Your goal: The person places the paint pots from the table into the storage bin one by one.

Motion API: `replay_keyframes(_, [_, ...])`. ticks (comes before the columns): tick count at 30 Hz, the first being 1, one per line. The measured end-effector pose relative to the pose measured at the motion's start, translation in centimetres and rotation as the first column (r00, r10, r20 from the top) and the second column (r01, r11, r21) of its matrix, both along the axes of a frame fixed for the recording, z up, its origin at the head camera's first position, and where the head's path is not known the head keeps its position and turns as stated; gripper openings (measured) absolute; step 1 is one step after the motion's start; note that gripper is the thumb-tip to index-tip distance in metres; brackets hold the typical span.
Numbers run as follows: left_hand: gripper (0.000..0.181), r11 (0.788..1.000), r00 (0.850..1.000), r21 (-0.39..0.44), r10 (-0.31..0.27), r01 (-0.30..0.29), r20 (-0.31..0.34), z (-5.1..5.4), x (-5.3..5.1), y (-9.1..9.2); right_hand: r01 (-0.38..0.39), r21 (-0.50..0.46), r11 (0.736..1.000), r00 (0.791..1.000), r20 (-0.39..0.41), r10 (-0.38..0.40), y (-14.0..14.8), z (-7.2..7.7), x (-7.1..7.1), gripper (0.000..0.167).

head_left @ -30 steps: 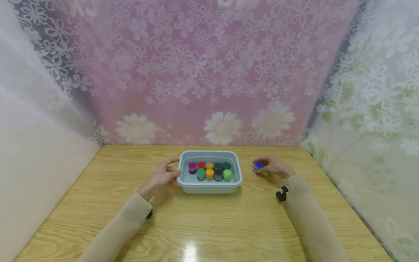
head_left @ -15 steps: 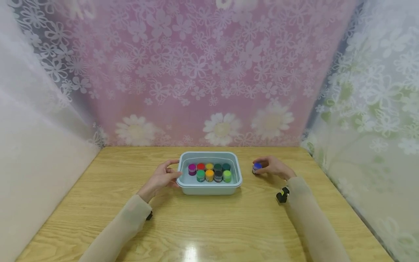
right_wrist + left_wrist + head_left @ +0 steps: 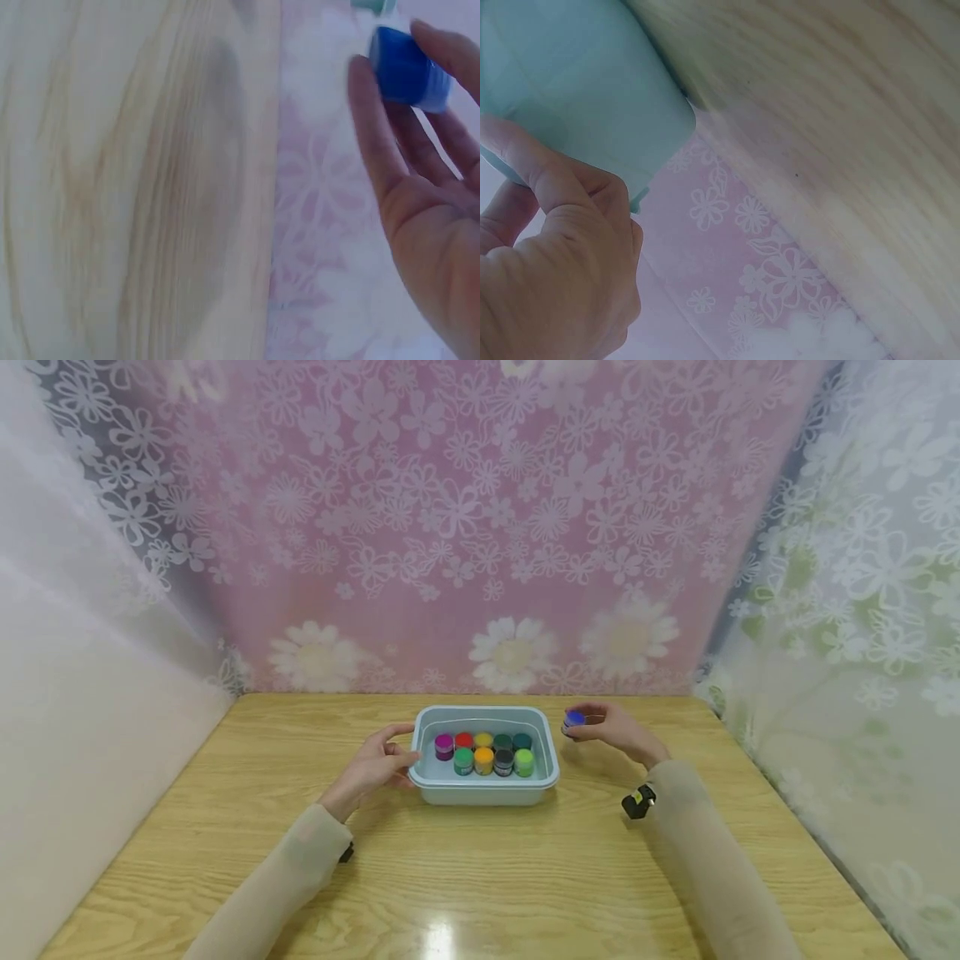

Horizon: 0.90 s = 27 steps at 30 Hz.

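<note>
A pale blue plastic basin (image 3: 480, 795) stands mid-table with several small paint jars inside, in two rows. Its left rim is gripped by my left hand (image 3: 375, 766), the thumb over the edge; in the left wrist view the curled fingers (image 3: 544, 172) lie against the basin's wall (image 3: 592, 90). Right of the basin, my right hand (image 3: 618, 732) pinches a small jar with a blue lid (image 3: 573, 721) between thumb and fingers, raised off the table. The right wrist view shows the same blue jar (image 3: 409, 69) held at the fingertips.
In the basin, a purple jar (image 3: 444, 746) sits at the left end of the back row and a light green jar (image 3: 523, 763) at the right end of the front row. The wooden table (image 3: 480, 877) backs onto a pink flowered curtain (image 3: 420, 568).
My right hand has lifted the blue jar from the table and moved it left, closer to the basin. My left hand keeps its hold on the rim.
</note>
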State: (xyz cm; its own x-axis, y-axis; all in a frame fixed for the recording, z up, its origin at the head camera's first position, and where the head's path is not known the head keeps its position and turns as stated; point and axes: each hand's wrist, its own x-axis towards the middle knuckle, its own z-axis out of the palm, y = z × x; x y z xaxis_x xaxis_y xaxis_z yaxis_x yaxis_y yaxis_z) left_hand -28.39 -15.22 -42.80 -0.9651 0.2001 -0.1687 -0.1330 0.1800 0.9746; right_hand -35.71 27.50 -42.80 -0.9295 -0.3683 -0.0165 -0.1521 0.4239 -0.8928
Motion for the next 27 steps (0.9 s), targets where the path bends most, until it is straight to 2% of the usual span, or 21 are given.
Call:
replay_keyframes(3, [0.059, 1.000, 1.000, 0.001, 0.001, -0.001, 0.002, 0.0, 0.0, 0.1, 0.030, -0.027, 0.999, 0.998, -0.049, -0.031, -1.3, 0.6, 0.3, 0.051])
replay_keyframes(6, [0.060, 1.000, 1.000, 0.000, 0.003, -0.003, 0.004, 0.0, 0.0, 0.1, 0.023, -0.041, 0.999, 0.996, -0.086, -0.027, -2.7, 1.3, 0.9, 0.048])
replay_keyframes(13, [0.059, 1.000, 1.000, -0.002, 0.007, -0.007, 0.002, -0.1, -0.1, 0.0, 0.007, -0.048, 0.999, 0.997, -0.079, -0.011, -6.2, 4.0, 2.6, 0.046])
replay_keyframes(21, [0.058, 1.000, 1.000, -0.002, 0.003, -0.003, 0.000, -0.1, -0.3, -0.1, -0.051, -0.002, 0.999, 0.993, -0.108, 0.050, -8.0, 2.8, 1.3, 0.049])
replay_keyframes(27, [0.058, 1.000, 1.000, 0.000, 0.005, -0.005, -0.005, -0.1, -0.1, 0.0, -0.152, 0.050, 0.987, 0.983, -0.099, 0.156, -10.1, 2.5, 1.5, 0.055])
